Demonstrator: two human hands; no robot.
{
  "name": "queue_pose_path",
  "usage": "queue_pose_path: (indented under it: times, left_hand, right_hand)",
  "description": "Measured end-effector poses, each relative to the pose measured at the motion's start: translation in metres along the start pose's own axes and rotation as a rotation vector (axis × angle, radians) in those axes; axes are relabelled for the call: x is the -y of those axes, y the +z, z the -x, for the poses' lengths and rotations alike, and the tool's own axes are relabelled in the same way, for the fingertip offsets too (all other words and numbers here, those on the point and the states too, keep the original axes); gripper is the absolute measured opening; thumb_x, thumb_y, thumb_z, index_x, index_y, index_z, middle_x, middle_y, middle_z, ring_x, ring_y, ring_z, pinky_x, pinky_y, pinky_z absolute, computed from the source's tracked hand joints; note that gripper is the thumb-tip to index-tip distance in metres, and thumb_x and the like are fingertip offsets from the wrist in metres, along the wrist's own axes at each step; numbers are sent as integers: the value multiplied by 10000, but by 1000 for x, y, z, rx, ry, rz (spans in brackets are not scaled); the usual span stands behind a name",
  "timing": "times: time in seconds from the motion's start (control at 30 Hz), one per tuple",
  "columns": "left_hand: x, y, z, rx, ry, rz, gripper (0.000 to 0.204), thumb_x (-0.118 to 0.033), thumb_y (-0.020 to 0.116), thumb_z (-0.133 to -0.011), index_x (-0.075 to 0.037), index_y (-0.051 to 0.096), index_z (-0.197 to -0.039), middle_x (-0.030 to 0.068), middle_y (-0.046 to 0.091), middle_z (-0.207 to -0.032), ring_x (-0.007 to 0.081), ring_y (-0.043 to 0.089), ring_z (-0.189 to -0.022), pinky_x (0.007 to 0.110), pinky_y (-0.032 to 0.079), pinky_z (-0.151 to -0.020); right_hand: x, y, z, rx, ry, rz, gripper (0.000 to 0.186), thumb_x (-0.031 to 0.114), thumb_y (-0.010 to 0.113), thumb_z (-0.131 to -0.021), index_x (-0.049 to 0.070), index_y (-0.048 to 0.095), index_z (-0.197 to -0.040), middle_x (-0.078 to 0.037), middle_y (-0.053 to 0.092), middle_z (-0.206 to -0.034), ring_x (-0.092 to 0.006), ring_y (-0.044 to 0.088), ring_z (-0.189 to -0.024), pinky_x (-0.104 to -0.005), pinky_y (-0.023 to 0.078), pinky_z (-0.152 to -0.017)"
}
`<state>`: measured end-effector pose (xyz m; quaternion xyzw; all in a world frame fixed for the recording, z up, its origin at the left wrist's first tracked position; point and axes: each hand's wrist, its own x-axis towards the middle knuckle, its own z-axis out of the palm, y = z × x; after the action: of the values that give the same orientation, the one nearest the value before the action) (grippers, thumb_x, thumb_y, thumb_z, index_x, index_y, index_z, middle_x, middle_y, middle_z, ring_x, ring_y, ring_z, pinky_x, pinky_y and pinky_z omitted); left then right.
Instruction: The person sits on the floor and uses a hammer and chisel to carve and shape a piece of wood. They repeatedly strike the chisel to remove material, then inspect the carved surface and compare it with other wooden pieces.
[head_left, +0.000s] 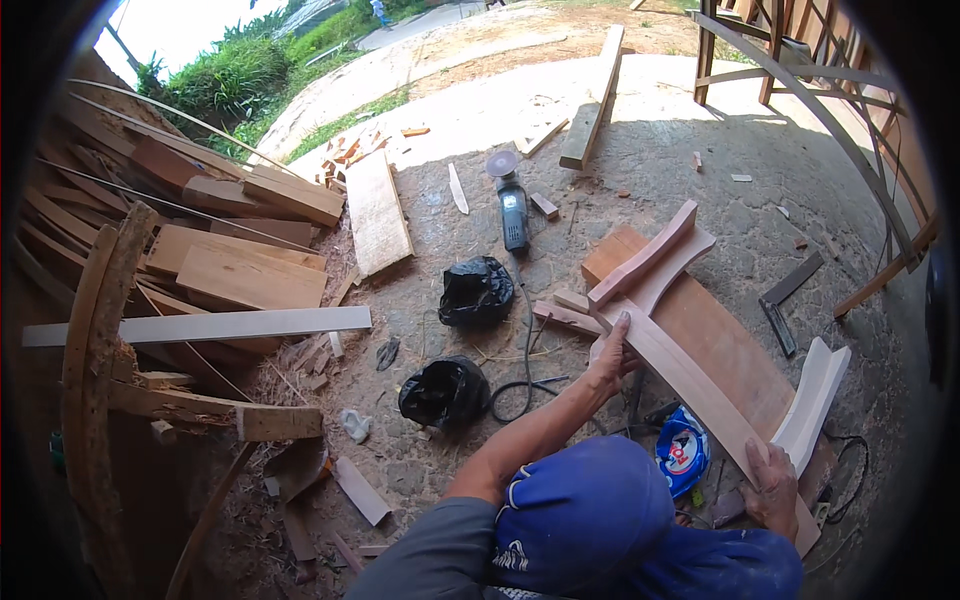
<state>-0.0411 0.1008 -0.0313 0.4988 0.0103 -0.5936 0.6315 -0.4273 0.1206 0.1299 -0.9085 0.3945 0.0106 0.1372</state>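
Observation:
A pale wooden frame [700, 385] lies slantwise on a wide brown board [690, 305]. It has one long rail, with a curved wooden piece [660, 260] at its far end and another curved piece [812, 405] at its near right end. My left hand [610, 357] grips the rail close to the far joint, thumb on top. Lower down, my right hand [773, 487] is closed over the same rail beside the near joint; part of its grip is hidden. Under my arms, a blue plastic packet [684, 452] sits next to my blue-clothed knee [585, 515].
An angle grinder [514, 215] lies ahead, its cord trailing past two black plastic bags [477, 290]. A dark metal square [785, 300] rests at right. Stacked planks [240, 265] and a curved timber [95, 370] fill the left side. Another long beam [593, 105] lies farther off.

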Motion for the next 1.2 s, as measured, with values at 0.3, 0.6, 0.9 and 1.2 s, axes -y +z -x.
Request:
queue_pose_path:
  times: [0.3,0.6,0.9,1.2]
  left_hand:
    - [-3,-15,-5,-105,87,-34,703,-644,710,-827,-144,536,-1288,57,697,-1098,242,693,-981,466,522,-869]
    - [9,10,0,-211,573,122,721,-217,762,-914,21,344,-1452,192,605,-1283,223,632,-1080,328,508,-951]
    - [10,13,6,-208,698,97,619,-53,706,-924,-26,322,-1409,173,551,-1290,236,567,-1182,358,465,-1034]
    - [10,11,11,-174,683,66,631,-54,694,-942,6,314,-1441,194,580,-1327,229,588,-1193,344,475,-1020]
  right_hand:
    - [16,39,3,-5,-91,-46,896,86,823,-638,103,471,-1462,-273,529,-1243,-487,546,-1104,-522,468,-925]
    - [51,70,12,23,7,-190,887,44,808,-674,66,429,-1476,-268,508,-1316,-471,527,-1174,-508,459,-974]
    - [47,63,6,-137,-101,-170,837,88,805,-666,93,497,-1444,-246,585,-1240,-454,588,-1088,-494,490,-929]
    - [42,71,14,-126,7,-182,808,183,816,-674,117,535,-1429,-218,590,-1277,-431,577,-1139,-505,473,-964]
